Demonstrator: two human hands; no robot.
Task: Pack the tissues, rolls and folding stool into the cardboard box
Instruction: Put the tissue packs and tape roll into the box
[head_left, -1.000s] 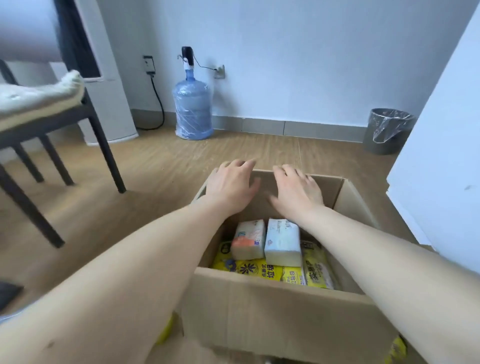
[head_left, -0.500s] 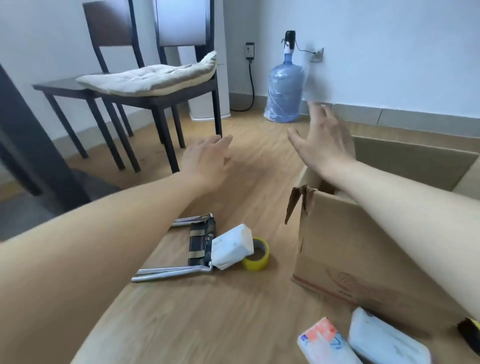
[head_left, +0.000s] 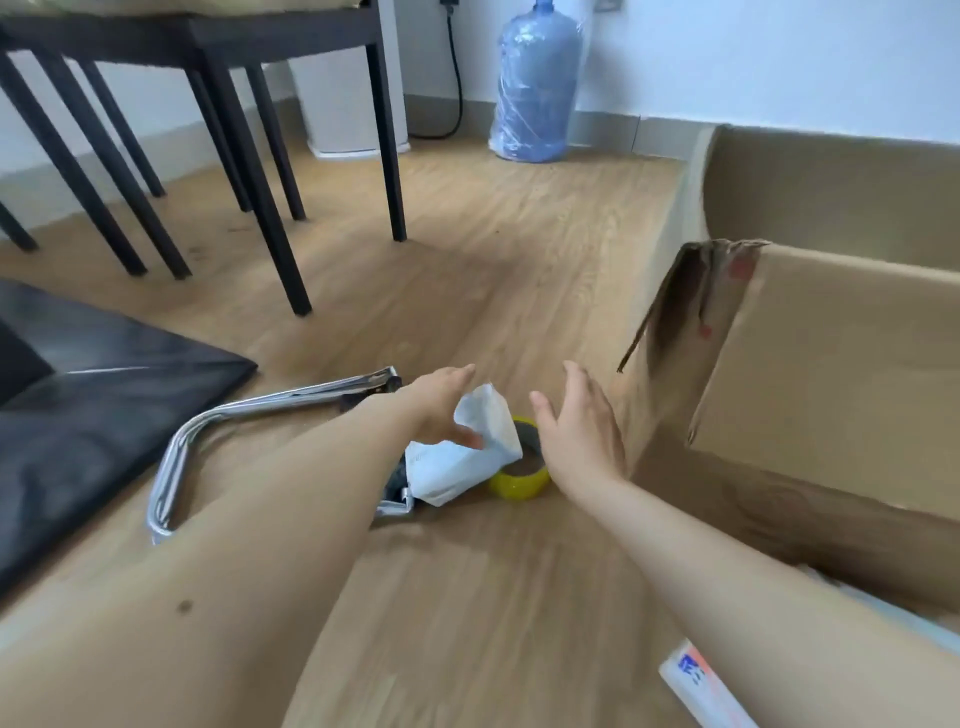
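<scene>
Soft white tissue pack (head_left: 462, 457), perhaps plastic-wrapped

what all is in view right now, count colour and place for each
cardboard box: 1, brown, right, open
tissue pack: 1, white, floor centre, on the stool
folding stool: 1, chrome, folded flat, floor left of centre
tape roll: 1, yellow, beside the pack
packet: 1, white and orange, bottom edge
cushion: 1, black, floor left
chair legs: several, black, upper left
water bottle: 1, blue, by wall
left hand: open, touching the pack
right hand: open, over the tape
</scene>
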